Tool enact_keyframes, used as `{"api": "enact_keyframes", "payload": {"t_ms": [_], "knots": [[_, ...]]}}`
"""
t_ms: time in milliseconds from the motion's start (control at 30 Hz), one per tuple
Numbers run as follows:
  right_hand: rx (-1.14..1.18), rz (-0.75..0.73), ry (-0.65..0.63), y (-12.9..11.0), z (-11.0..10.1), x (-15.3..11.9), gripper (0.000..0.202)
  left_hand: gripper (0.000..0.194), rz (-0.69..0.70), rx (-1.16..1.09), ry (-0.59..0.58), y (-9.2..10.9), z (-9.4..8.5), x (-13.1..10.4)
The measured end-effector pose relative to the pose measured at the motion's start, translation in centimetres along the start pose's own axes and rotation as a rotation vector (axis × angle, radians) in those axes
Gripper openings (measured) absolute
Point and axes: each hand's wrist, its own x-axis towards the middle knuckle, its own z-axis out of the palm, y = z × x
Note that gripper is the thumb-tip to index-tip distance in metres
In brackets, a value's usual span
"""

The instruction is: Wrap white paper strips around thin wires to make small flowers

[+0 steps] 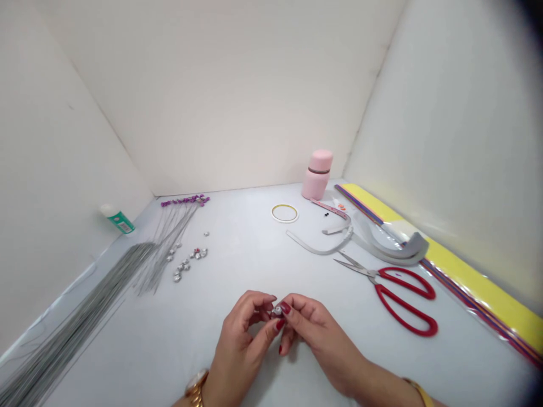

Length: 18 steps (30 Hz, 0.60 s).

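My left hand (248, 333) and my right hand (311, 333) meet low in the middle of the head view, just above the white table. Between their fingertips is a small silver folded star (277, 310), pinched from both sides and partly covered by the fingers. Several similar silver stars (177, 277) lie loose to the left of my hands, one with a red spot. Red-handled scissors (403, 302) rest with blades parted, right of my right hand. Curved white-silver paper strips (314, 249) lie beyond the scissors.
Thin grey wires (97, 299) spread along the left, some with purple tips (186, 200). A green-and-white tube (119, 219) lies by the left wall. Toward the back are a tape roll (272, 216) and a pink bottle (316, 183). Yellow packaged sheets (466, 274) line the right wall.
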Motion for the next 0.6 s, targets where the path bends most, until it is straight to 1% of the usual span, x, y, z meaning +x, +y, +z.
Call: {"api": "enact_keyframes", "payload": {"t_ms": [67, 133, 300, 500, 600], "knots": [[0.011, -0.002, 0.003, -0.11, 0.0, 0.09, 0.027, 0.006, 0.001, 0.012, 0.017, -0.06, 0.01, -0.02], [0.005, -0.002, 0.002, -0.15, 0.0, 0.2, 0.028, 0.009, 0.009, 0.049, 0.027, -0.04, -0.01, -0.04], [-0.049, -0.02, -0.013, 0.03, 0.0, 0.18, 0.03, 0.011, 0.044, 0.102, 0.042, 0.01, -0.13, -0.18], [-0.132, -0.048, -0.038, 0.01, -0.12, -0.13, 0.032, 0.013, 0.156, 0.193, 0.025, 0.15, -0.33, -0.44], [-0.145, -0.056, -0.043, -0.1, -0.07, -0.07, 0.032, 0.013, 0.188, 0.212, 0.015, 0.26, -0.38, -0.45]]}}
